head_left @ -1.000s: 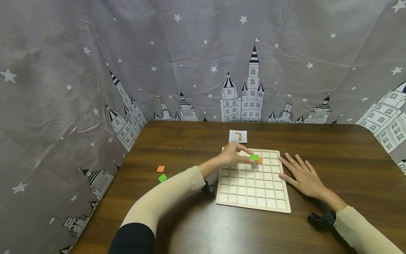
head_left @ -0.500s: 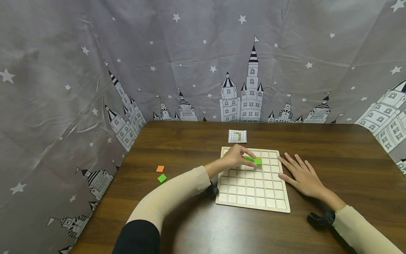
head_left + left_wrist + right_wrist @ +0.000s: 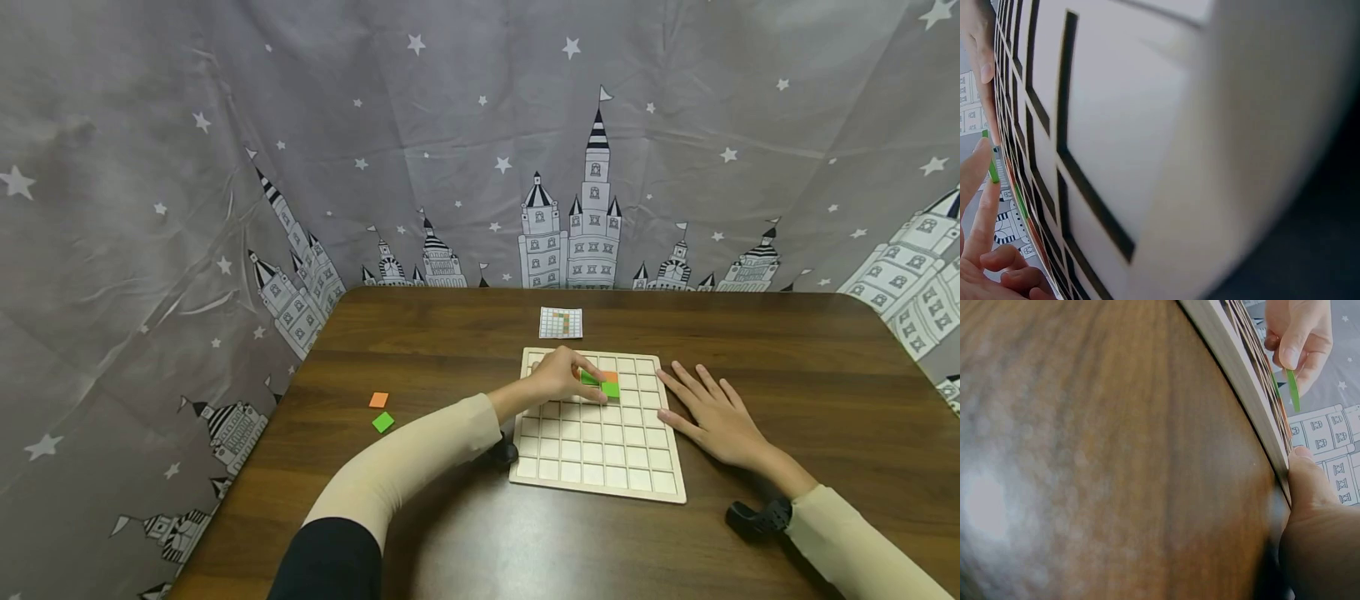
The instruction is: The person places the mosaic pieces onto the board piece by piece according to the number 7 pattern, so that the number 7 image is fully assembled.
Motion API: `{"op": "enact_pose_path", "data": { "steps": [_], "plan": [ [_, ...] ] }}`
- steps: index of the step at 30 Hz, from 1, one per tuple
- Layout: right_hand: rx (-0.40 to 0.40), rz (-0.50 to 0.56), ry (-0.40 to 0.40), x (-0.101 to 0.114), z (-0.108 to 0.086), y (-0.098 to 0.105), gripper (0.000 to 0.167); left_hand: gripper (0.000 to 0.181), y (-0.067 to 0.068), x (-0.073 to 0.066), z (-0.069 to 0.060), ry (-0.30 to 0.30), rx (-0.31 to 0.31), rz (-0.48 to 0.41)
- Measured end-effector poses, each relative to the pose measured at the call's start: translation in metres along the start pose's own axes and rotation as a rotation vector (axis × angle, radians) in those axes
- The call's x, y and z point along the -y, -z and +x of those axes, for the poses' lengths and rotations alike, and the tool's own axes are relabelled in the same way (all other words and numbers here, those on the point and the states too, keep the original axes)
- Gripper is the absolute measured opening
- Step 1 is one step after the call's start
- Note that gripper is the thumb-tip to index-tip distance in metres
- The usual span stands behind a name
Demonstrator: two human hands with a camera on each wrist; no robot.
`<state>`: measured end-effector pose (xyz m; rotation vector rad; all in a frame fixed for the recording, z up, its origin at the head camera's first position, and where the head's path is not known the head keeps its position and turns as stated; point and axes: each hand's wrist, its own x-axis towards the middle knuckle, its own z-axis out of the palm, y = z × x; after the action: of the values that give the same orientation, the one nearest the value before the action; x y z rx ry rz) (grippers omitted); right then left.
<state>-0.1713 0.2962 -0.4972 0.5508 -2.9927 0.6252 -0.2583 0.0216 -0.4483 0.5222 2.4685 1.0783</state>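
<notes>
A green square tile (image 3: 611, 390) is pinched between the thumb and index finger of my left hand (image 3: 559, 375), over the upper part of the pale gridded board (image 3: 592, 452). In the right wrist view that green tile (image 3: 1293, 391) appears tilted, clear of the board's surface. Just beyond it an orange tile (image 3: 611, 377) sits in the board, with another green tile (image 3: 588, 377) to its left, partly hidden by my fingers. My right hand (image 3: 716, 421) lies with fingers spread at the board's right edge, its thumb touching the rim.
To the left on the wooden table (image 3: 450, 333) lie a loose orange tile (image 3: 378, 400) and a loose green tile (image 3: 383, 422). A small printed grid card (image 3: 560, 322) rests behind the board. A grey curtain (image 3: 450, 125) hangs behind the table.
My left hand has moved slightly nearer and to the right with the green tile, exposing the orange tile behind it. The right hand has stayed in place.
</notes>
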Motion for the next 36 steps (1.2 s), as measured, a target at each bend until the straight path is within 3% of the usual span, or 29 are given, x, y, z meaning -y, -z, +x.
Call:
{"op": "enact_pose_path", "data": {
  "steps": [12,36],
  "plan": [
    [-0.055,0.008,0.022,-0.0003,0.0009,-0.0035,0.067,0.026,0.0000,0.0028,0.0003,-0.036,-0.004,0.058],
    [0.005,0.000,-0.008,0.0041,-0.0005,0.0023,0.069,0.027,-0.0053,0.0010,-0.0006,-0.028,-0.032,0.119]
  ]
}}
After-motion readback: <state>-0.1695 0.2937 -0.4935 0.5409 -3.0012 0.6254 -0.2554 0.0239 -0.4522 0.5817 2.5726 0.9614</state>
